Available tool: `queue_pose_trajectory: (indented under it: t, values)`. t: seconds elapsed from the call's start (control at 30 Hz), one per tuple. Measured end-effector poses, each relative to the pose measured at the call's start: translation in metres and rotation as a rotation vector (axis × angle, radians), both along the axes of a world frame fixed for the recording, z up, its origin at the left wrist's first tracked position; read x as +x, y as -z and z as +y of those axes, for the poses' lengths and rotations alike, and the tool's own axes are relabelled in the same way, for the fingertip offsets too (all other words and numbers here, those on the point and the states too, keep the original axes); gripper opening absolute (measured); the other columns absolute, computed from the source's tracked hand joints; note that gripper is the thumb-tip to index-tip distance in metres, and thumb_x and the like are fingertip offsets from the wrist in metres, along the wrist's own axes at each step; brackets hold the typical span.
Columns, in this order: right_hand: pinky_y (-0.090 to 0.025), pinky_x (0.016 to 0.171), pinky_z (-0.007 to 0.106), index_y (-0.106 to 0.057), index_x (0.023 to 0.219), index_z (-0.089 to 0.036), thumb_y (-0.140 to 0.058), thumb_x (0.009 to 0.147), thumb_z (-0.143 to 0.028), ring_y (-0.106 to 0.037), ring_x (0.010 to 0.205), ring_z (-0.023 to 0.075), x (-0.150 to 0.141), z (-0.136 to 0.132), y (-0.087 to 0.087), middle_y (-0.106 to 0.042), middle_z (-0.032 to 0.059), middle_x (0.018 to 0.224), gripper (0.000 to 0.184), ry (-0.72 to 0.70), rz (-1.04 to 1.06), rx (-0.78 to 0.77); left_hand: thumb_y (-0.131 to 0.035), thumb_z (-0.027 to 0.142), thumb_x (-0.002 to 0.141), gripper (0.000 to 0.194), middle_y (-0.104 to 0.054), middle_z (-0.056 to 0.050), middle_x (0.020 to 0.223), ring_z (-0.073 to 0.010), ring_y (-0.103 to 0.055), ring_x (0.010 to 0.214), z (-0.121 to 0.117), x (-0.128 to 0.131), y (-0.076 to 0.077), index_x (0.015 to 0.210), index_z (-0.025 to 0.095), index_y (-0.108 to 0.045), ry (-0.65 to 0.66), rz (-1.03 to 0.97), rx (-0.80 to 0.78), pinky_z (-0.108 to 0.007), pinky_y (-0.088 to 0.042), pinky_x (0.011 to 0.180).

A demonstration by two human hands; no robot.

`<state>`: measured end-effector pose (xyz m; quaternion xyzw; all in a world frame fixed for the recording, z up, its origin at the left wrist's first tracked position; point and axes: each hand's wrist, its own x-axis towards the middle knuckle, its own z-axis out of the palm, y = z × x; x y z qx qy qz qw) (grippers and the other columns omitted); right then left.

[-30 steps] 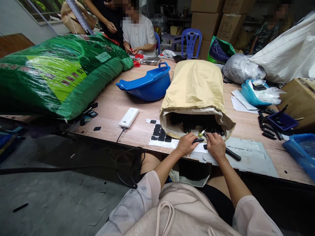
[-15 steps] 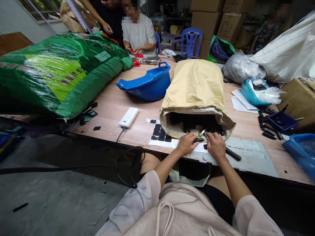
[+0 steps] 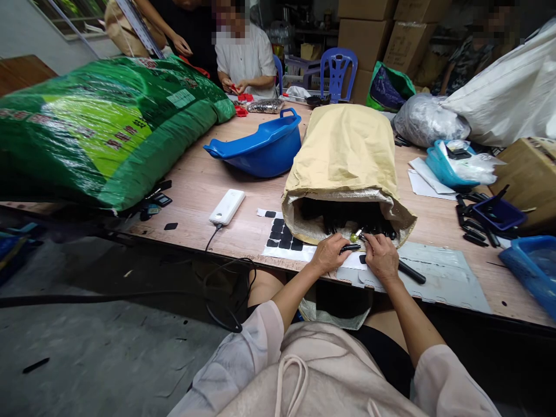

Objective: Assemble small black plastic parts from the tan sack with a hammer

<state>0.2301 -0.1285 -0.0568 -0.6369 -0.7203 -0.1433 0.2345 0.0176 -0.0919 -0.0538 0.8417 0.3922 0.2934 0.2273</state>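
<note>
A creased tan paper sack [image 3: 347, 147] with a pale woven lining gapes on the wood-grain table [image 3: 191, 217]. Left of the sack sits a smooth blue plastic basin [image 3: 263, 155]; cardboard boxes [image 3: 364, 43] are stacked beyond it. Just before the sack's mouth, the left hand [image 3: 329, 253] pinches a slim black stick [image 3: 351, 248], and the right hand [image 3: 382, 255] pinches a shiny metal piece [image 3: 357, 235]; whether it also grips the black rod [image 3: 412, 271] beneath, I can't tell.

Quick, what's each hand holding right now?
Left hand: closed, holding a small glossy black elongated piece.
Right hand: closed, apparently around a long black cylindrical handle.
</note>
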Motion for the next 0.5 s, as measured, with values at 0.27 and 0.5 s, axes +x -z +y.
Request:
queue_pose_trajectory:
  t: [0.27, 0.5]
  values:
    - [-0.039, 0.081, 0.035, -0.072, 0.121, -0.022, -0.051, 0.099, -0.022, -0.051, 0.089, 0.0229, -0.0003, -0.0004, -0.0002, -0.065, 0.0083, 0.096, 0.030, 0.004, -0.001, -0.002, -0.073, 0.028, 0.093, 0.018, -0.069, -0.005, 0.104, -0.0201, -0.068, 0.097, -0.0001, 0.0000, 0.0001, 0.110, 0.021, -0.072, -0.001, 0.008, 0.000, -0.030, -0.056, 0.088]
    - [-0.040, 0.082, 0.035, -0.072, 0.120, -0.022, -0.051, 0.100, -0.023, -0.052, 0.089, 0.0224, -0.0003, 0.0001, -0.0004, -0.065, 0.0077, 0.095, 0.029, 0.003, -0.020, 0.021, -0.072, 0.027, 0.093, 0.017, -0.069, -0.004, 0.103, -0.0199, -0.068, 0.098, -0.0002, 0.0003, 0.0000, 0.109, 0.022, -0.072, -0.004, -0.007, -0.010, -0.031, -0.056, 0.089]
